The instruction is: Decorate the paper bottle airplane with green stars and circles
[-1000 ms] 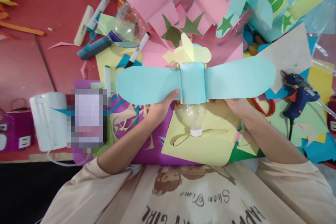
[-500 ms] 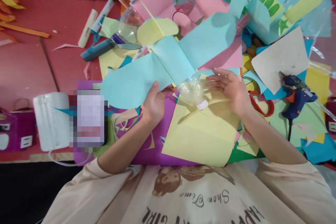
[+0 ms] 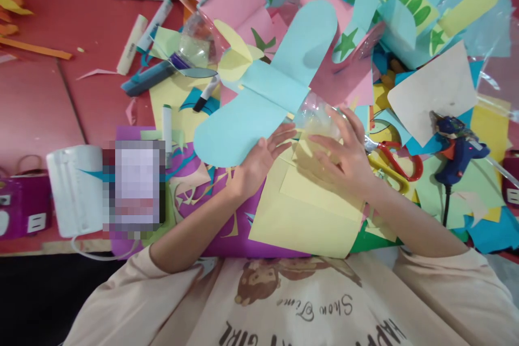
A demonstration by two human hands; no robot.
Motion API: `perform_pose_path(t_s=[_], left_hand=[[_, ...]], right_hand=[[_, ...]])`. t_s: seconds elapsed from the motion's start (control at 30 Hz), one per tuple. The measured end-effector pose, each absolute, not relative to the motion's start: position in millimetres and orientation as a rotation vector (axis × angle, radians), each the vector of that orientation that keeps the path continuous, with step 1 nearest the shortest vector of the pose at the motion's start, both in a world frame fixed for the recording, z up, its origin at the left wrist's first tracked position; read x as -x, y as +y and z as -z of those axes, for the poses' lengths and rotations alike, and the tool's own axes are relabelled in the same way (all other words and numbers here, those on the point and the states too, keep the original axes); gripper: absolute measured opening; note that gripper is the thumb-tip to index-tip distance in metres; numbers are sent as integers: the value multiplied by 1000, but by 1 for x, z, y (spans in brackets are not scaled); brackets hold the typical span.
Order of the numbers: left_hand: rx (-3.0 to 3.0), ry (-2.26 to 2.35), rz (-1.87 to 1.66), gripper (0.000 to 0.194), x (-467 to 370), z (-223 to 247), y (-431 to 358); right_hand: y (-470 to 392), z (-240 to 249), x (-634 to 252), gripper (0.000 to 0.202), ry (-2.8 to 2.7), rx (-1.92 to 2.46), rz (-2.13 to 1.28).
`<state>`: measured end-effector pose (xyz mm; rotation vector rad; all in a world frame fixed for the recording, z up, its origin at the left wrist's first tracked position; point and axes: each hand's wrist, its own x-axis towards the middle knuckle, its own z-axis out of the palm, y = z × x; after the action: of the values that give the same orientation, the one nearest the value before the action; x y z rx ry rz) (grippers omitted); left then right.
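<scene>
A clear plastic bottle (image 3: 318,113) wears a band of light blue paper round its body. Two rounded light blue paper wings (image 3: 239,130) stick out from it, and yellow paper tail pieces (image 3: 235,54) stand at its far end. My right hand (image 3: 344,157) curls its fingers round the bottle's bare neck end, hiding the cap. Beneath the near wing, my left hand (image 3: 259,165) has its fingers stretched toward the bottle; it looks open, with the tips close to the bottle's underside. Yellow paper sheets (image 3: 304,216) lie under both hands.
Red-handled scissors (image 3: 405,162) and a blue glue gun (image 3: 458,157) lie at right. Left are a phone (image 3: 138,184), a white case (image 3: 77,189) and several markers (image 3: 133,43). Pink and blue paper-covered bottle crafts (image 3: 235,2) crowd the back.
The winged bottle has turned, its neck end swinging right and its near wing moving right. My right hand has closed in on the neck; my left hand has shifted right with its fingers stretched out.
</scene>
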<state>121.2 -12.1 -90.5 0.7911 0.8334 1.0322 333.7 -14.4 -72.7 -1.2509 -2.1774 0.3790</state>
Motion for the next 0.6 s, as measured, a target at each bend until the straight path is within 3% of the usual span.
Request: perform_pose_path(t_s=[0.37, 0.6], left_hand=[[-1488, 685, -485, 29, -105, 82, -15], [-1142, -144, -2, 39, -98, 68, 6]], right_hand=[[-1, 78, -348, 22, -2074, 1493, -307], [7, 65, -353, 24, -2154, 1596, -211]])
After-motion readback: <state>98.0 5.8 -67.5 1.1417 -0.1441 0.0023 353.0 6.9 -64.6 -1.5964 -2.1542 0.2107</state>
